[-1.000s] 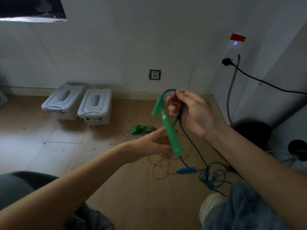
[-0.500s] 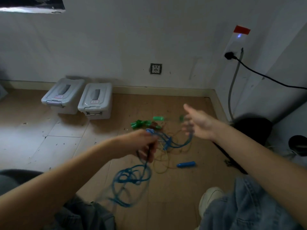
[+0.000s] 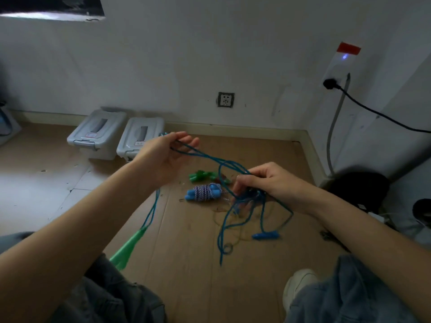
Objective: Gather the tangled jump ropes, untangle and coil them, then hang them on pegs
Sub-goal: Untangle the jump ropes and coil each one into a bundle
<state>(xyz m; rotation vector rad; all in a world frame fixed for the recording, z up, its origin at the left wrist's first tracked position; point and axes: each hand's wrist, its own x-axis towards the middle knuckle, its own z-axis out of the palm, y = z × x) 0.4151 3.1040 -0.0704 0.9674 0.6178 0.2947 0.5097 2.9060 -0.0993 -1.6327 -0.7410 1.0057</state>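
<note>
The wooden floor [image 3: 186, 264] carries everything here, with two grey lidded storage boxes [image 3: 116, 136] against the white wall. Between the person's knees, a blue jump rope [image 3: 210, 158] runs as doubled strands from the left hand [image 3: 163, 157], held high and to the left, down and to the right to the right hand [image 3: 265, 180]; its long axis is that diagonal. The left hand's fingers are curled loosely round the strands, thumb over them. The right hand pinches a knotted bunch of the same rope, from which loops hang to the floor, ending near a blue handle [image 3: 265, 235] that lies roughly left to right. Below the left wrist, strands drop to green handles [image 3: 127, 248], blurred, pointing down towards the left knee.

On the floor beyond lie an already coiled blue-and-white rope [image 3: 204, 193] and a small green bundle [image 3: 203, 177], with thin yellowish cord [image 3: 233, 229] under the hanging loops.

The risk, as I judge it, is that pulling the hands apart tightens the knot at the right hand, and the dangling loops may snag the cord below.
</note>
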